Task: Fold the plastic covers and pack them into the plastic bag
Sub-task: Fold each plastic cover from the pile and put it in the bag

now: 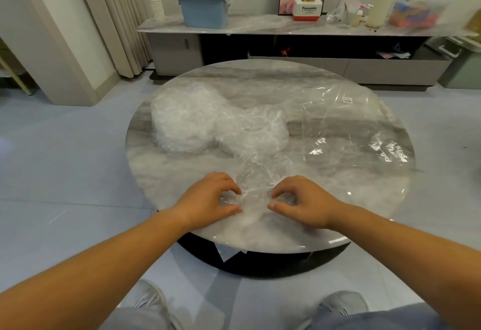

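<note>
on one table (260, 74), one cover (256, 195); left hand (208, 199), right hand (307, 203) pinch it.

covers pile (184, 121) sat at 10 o'clock, puffy, whitish, all scrunched up | second heap (251, 129) touched it, near the middle | one cover (256, 173) trailed from there down to 6 o'clock, bunched up | plastic bag (351, 131) lay clear and flattish at 2 o'clock, wrinkly
</note>
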`<state>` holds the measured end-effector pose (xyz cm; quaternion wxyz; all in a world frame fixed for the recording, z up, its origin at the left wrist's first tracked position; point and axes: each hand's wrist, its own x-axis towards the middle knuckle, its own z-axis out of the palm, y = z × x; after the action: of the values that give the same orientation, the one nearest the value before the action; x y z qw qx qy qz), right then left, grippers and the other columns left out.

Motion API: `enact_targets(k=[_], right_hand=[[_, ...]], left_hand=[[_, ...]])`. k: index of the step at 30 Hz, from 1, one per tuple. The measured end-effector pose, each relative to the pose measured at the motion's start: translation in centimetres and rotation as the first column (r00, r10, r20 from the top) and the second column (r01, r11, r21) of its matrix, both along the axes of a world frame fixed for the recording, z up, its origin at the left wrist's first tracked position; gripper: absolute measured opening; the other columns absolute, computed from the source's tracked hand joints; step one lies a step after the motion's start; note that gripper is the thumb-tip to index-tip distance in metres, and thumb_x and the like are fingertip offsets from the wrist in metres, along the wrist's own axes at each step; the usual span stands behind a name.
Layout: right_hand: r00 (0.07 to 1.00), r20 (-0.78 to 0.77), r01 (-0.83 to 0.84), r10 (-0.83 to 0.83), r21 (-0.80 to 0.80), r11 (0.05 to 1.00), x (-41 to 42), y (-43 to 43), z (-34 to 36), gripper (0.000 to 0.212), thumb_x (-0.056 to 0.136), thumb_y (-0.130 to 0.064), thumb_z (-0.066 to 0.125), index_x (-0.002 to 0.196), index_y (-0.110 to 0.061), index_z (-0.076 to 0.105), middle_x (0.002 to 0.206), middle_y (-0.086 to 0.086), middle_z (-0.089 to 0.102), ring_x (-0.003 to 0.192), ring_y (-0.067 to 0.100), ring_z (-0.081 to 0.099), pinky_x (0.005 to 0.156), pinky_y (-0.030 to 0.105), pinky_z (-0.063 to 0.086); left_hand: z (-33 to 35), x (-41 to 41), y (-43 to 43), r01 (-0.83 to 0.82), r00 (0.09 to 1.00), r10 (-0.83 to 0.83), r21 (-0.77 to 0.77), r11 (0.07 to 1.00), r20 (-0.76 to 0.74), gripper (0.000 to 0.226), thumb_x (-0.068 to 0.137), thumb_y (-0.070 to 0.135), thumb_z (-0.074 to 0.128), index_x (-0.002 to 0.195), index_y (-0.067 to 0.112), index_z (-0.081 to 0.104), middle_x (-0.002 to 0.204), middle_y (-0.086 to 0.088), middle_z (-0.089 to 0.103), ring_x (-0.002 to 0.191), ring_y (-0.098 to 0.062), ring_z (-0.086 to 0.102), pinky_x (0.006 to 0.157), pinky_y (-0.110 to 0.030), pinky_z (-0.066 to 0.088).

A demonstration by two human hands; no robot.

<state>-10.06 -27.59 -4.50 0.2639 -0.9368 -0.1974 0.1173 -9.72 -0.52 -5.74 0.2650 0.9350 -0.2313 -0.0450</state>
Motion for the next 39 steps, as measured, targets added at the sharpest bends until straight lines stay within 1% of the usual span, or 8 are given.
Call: enact_targets(k=[7, 12, 16, 19, 24, 32, 36, 39], right_hand=[[0.999, 0.040, 0.030, -0.034, 0.089, 0.996, 0.7, 0.0, -1.2, 0.041, 0.072, -0.065, 0.075, 0.100, -0.035, 0.075, 0.117, -0.020, 0.063, 0.123, 0.005, 0.042, 0.101, 0.028, 0.040], [0.995, 0.079, 0.049, -0.059, 0.117, 0.992, 2.0, 0.6, -1.8, 0.018, 0.083, -0.041, 0.080, 0.095, -0.029, 0.075, 0.109, -0.014, 0.067, 0.115, 0.010, 0.047, 0.101, 0.027, 0.040], [0.996, 0.056, 0.064, -0.074, 0.158, 0.985, 1.9, 0.4, -2.0, 0.004, 0.091, -0.036, 0.072, 0.090, -0.032, 0.071, 0.103, -0.015, 0.069, 0.109, 0.007, 0.053, 0.094, 0.025, 0.043], [0.997, 0.053, 0.044, -0.053, 0.158, 0.987, 1.6, 0.5, -1.8, 0.005, 0.094, -0.037, 0.068, 0.093, -0.033, 0.071, 0.101, -0.016, 0.069, 0.106, 0.005, 0.054, 0.092, 0.021, 0.043], [0.999, 0.051, 0.007, -0.012, 0.104, 0.995, 1.2, 1.3, -1.2, 0.017, 0.099, -0.032, 0.062, 0.093, -0.022, 0.074, 0.085, -0.008, 0.070, 0.085, 0.008, 0.059, 0.078, 0.022, 0.046], [0.981, -0.109, 0.176, -0.159, 0.179, 0.968, 2.1, 1.6, -0.6, 0.019, 0.103, -0.029, 0.055, 0.090, -0.031, 0.068, 0.080, -0.008, 0.073, 0.073, 0.001, 0.066, 0.068, 0.012, 0.046], [0.960, -0.123, 0.266, -0.253, 0.112, 0.957, 3.1, 2.1, -0.8, 0.015, 0.100, -0.034, 0.062, 0.088, -0.029, 0.069, 0.075, -0.007, 0.066, 0.068, 0.007, 0.059, 0.066, 0.020, 0.047], [0.935, -0.112, 0.345, -0.336, 0.080, 0.935, 3.5, 2.3, -1.3, 0.012, 0.092, -0.035, 0.072, 0.090, -0.024, 0.066, 0.072, -0.007, 0.060, 0.067, 0.009, 0.057, 0.064, 0.024, 0.046]], left_hand=[[-1.7, 1.0, -0.1, 0.023, 0.999, -0.022, -0.040, 0.999, 0.033, 0.017, 0.089, 0.039, 0.074, 0.102, 0.028, 0.077, 0.100, 0.015, 0.068, 0.096, -0.004, 0.057, 0.084, -0.034, 0.053], [-1.3, 1.6, -0.6, 0.003, 1.000, -0.003, -0.018, 1.000, -0.006, 0.053, 0.072, 0.070, 0.071, 0.113, 0.038, 0.068, 0.098, 0.018, 0.059, 0.094, 0.000, 0.054, 0.089, -0.030, 0.048], [-1.2, 2.4, -0.1, -0.052, 0.996, 0.050, -0.031, 0.998, -0.068, 0.032, 0.078, 0.057, 0.076, 0.105, 0.042, 0.072, 0.100, 0.015, 0.057, 0.094, -0.002, 0.055, 0.094, -0.036, 0.048], [-0.8, 3.0, 0.5, -0.070, 0.994, 0.066, -0.040, 0.997, -0.084, 0.024, 0.083, 0.053, 0.075, 0.102, 0.038, 0.075, 0.102, 0.015, 0.060, 0.097, -0.002, 0.057, 0.096, -0.037, 0.049], [0.2, 2.9, 0.4, -0.005, 0.999, 0.006, -0.025, 1.000, 0.047, 0.051, 0.076, 0.065, 0.073, 0.117, 0.035, 0.071, 0.114, 0.021, 0.061, 0.109, 0.002, 0.053, 0.094, -0.020, 0.046], [0.2, 2.4, -0.4, -0.207, 0.962, 0.174, -0.145, 0.968, -0.211, 0.011, 0.088, 0.041, 0.074, 0.092, 0.031, 0.076, 0.082, 0.013, 0.072, 0.077, 0.001, 0.066, 0.074, -0.021, 0.054], [0.5, 3.0, -1.0, -0.391, 0.895, 0.333, -0.166, 0.905, -0.296, 0.023, 0.076, 0.038, 0.087, 0.081, 0.022, 0.072, 0.071, 0.005, 0.069, 0.057, -0.001, 0.062, 0.057, -0.018, 0.049], [0.5, 3.1, -0.8, -0.465, 0.863, 0.412, -0.142, 0.874, -0.292, 0.039, 0.064, 0.039, 0.094, 0.082, 0.020, 0.065, 0.074, 0.002, 0.067, 0.062, -0.010, 0.063, 0.062, -0.029, 0.056]])
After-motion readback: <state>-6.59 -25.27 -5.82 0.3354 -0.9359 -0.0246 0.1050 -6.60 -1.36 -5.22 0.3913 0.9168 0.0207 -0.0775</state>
